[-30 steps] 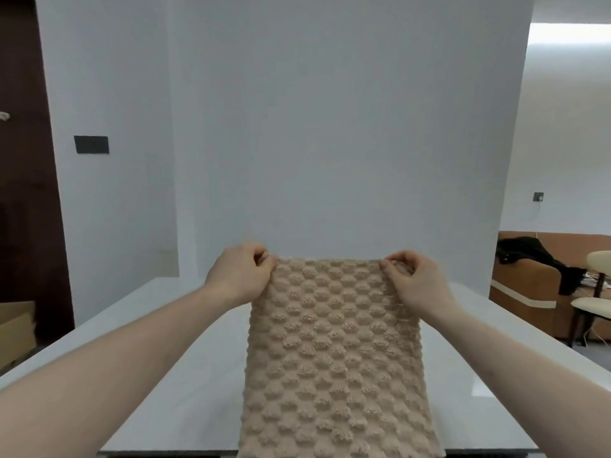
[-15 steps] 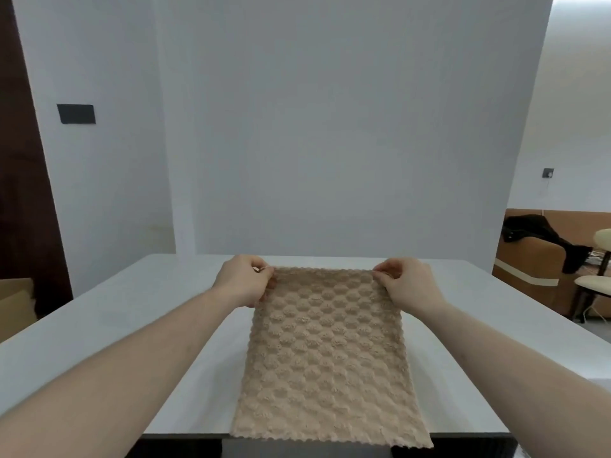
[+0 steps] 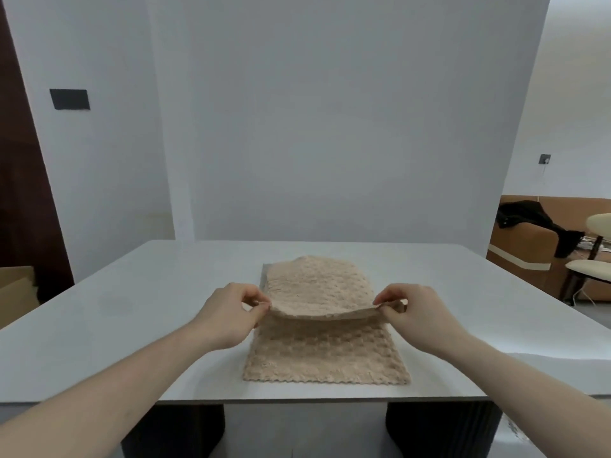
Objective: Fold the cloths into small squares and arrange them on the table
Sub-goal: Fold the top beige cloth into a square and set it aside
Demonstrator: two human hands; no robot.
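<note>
A beige cloth [image 3: 325, 355] with a bumpy weave lies on the white table [image 3: 132, 325], its near scalloped edge close to the table's front edge. My left hand [image 3: 231, 312] pinches one far corner and my right hand [image 3: 413, 312] pinches the other. Both hold that far edge lifted and drawn back toward me, so the far half arches over the near half. The cloth's underside shows on the raised part.
A white wall stands right behind the table. At the right are a brown bench with a dark garment [image 3: 529, 223] and a cream chair [image 3: 591, 272]. A cardboard box [image 3: 16, 292] sits at the left by a dark door.
The cloth was laid flat on the table, then both hands pulled its far edge up and back toward me, doubling it over. The camera tilted down.
</note>
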